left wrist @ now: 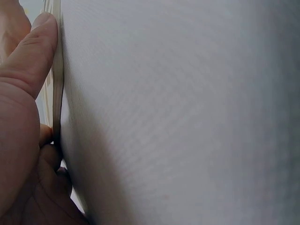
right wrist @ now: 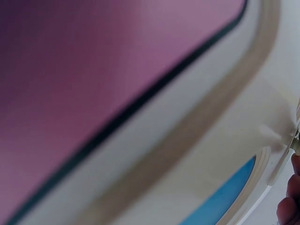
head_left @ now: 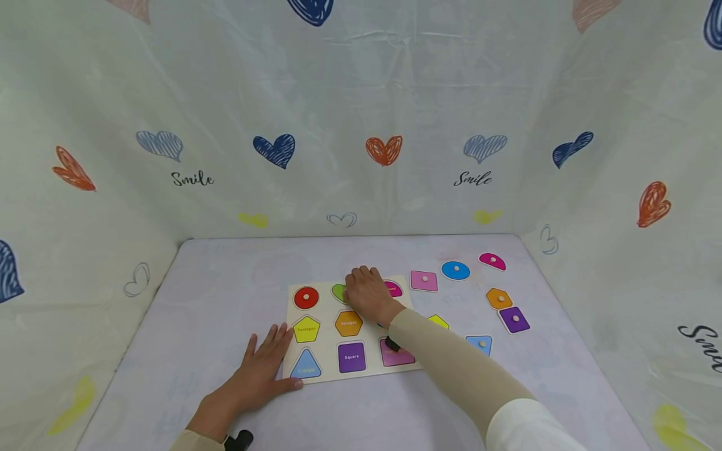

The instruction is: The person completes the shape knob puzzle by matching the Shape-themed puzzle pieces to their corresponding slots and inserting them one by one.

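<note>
A cream shape-puzzle board (head_left: 327, 329) lies on the table, with printed shape slots and a knobbed red circle (head_left: 299, 298) in its far left corner. My right hand (head_left: 369, 295) reaches over the board's far middle, fingers curled down on a green puzzle piece (head_left: 338, 292) and mostly covering it. In the right wrist view those fingertips (right wrist: 290, 201) show at the right edge, past the blue slot (right wrist: 225, 197). My left hand (head_left: 256, 369) lies spread at the board's left side, its thumb (left wrist: 37, 54) along the board's edge (left wrist: 57, 89).
Loose knobbed pieces lie right of the board: a pink rectangle (head_left: 416, 280), blue oval (head_left: 455, 270), magenta semicircle (head_left: 492, 260), orange hexagon (head_left: 494, 299), purple square (head_left: 510, 323), yellow piece (head_left: 438, 321) and light-blue piece (head_left: 479, 347). My right forearm (head_left: 451, 366) crosses the board's near right corner.
</note>
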The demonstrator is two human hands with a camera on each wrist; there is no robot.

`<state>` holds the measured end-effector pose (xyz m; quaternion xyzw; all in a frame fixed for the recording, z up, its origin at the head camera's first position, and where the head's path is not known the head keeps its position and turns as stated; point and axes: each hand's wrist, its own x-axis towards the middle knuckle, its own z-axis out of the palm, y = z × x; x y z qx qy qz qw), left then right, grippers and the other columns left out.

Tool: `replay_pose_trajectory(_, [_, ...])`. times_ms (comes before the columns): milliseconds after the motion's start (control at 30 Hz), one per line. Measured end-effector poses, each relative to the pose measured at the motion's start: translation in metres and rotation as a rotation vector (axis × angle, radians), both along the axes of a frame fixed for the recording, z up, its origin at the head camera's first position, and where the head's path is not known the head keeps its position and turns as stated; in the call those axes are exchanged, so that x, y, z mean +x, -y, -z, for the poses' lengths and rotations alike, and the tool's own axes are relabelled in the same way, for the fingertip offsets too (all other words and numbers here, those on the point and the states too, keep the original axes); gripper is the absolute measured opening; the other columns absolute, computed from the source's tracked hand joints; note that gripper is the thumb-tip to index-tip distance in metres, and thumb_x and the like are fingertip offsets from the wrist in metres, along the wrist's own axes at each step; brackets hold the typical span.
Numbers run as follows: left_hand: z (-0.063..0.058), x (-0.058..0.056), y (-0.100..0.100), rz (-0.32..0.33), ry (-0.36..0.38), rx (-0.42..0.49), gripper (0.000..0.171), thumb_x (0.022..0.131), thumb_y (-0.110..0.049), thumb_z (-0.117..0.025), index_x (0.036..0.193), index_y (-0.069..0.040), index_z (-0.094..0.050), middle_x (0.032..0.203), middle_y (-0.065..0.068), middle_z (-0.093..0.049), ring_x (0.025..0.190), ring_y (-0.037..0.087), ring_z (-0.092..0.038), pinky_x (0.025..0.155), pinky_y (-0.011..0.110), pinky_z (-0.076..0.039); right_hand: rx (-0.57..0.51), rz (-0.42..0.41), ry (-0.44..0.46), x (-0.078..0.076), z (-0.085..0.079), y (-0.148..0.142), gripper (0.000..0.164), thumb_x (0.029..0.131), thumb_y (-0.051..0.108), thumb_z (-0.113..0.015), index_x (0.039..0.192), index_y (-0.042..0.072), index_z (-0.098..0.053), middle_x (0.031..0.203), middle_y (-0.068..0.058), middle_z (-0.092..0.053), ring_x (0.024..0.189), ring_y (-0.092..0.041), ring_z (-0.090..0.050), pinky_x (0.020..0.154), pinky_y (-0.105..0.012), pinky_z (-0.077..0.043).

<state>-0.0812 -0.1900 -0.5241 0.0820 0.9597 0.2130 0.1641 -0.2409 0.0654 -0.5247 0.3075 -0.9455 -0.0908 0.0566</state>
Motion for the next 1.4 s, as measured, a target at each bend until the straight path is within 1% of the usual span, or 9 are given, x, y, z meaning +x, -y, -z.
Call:
replay_pose_trajectory(133, [0.0012,0.0003,0.0003,-0.005,0.005,-0.004,0.117,0.079,-0.053,-0.087,0.168,-0.009,-0.025,0.177,0.014,-0.017,0.165,0.039,-0.004,0.128,0.066,0.011,0.001,0.005,0.016,0.0018,-0.0017,0.001,0.034,0.11,0.039,-0.053,0.12,0.008,-0.066,0.107,-0.004,-0.063,0.102,-0.022,-0.055,0.094,-0.037,-0.05])
replay_pose_trajectory(467, [0.0029,0.0002,0.0002,-0.01,0.012,-0.004,0.118,0.079,-0.052,-0.087,0.169,-0.01,-0.023,0.177,0.013,-0.016,0.165,0.038,-0.002,0.128,0.064,0.014,0.012,0.012,0.009,0.0043,-0.0026,0.0016,0.033,0.109,0.037,-0.056,0.122,0.009,-0.067,0.109,-0.004,-0.065,0.104,-0.022,-0.055,0.095,-0.036,-0.05])
replay_pose_trajectory(700, [0.0036,0.0005,-0.0004,-0.005,-0.005,-0.008,0.117,0.078,-0.052,-0.088,0.168,-0.008,-0.026,0.176,0.015,-0.019,0.164,0.039,-0.006,0.128,0.067,0.009,0.014,0.019,0.009,0.0055,-0.0038,0.0011,0.033,0.109,0.038,-0.055,0.12,0.009,-0.067,0.107,-0.004,-0.064,0.101,-0.022,-0.054,0.093,-0.035,-0.05])
replay_pose_trajectory(1000, [0.0023,0.0006,-0.001,-0.005,-0.002,-0.013,0.119,0.078,-0.053,-0.088,0.168,-0.009,-0.025,0.176,0.014,-0.018,0.165,0.039,-0.004,0.128,0.066,0.011,0.012,0.039,0.033,0.0066,-0.005,0.0013,0.034,0.109,0.039,-0.054,0.123,0.009,-0.065,0.109,-0.004,-0.063,0.105,-0.022,-0.055,0.097,-0.036,-0.05])
replay_pose_trajectory(1100, [0.002,0.0006,-0.0012,-0.006,-0.002,-0.014,0.119,0.078,-0.053,-0.088,0.168,-0.009,-0.024,0.176,0.014,-0.018,0.164,0.039,-0.004,0.128,0.066,0.011,-0.003,0.048,0.033,0.0066,-0.0048,0.0012,0.034,0.109,0.039,-0.054,0.121,0.009,-0.064,0.107,-0.004,-0.061,0.105,-0.022,-0.054,0.096,-0.036,-0.05])
replay_pose_trajectory(1233, [0.0018,0.0006,-0.0011,-0.009,-0.007,-0.009,0.119,0.077,-0.053,-0.088,0.168,-0.01,-0.024,0.177,0.014,-0.018,0.164,0.039,-0.004,0.128,0.066,0.011,-0.05,0.058,0.035,0.0055,-0.0046,0.0006,0.033,0.108,0.04,-0.055,0.116,0.009,-0.063,0.102,-0.004,-0.059,0.1,-0.022,-0.053,0.091,-0.035,-0.048])
replay_pose_trajectory(1400, [0.0023,0.0005,-0.0001,-0.018,0.005,-0.004,0.119,0.078,-0.051,-0.088,0.169,-0.01,-0.022,0.177,0.013,-0.015,0.165,0.038,-0.002,0.128,0.064,0.014,-0.087,0.075,0.036,0.0031,-0.0056,-0.0021,0.035,0.107,0.043,-0.054,0.113,0.009,-0.063,0.102,-0.003,-0.059,0.098,-0.022,-0.052,0.088,-0.035,-0.047])
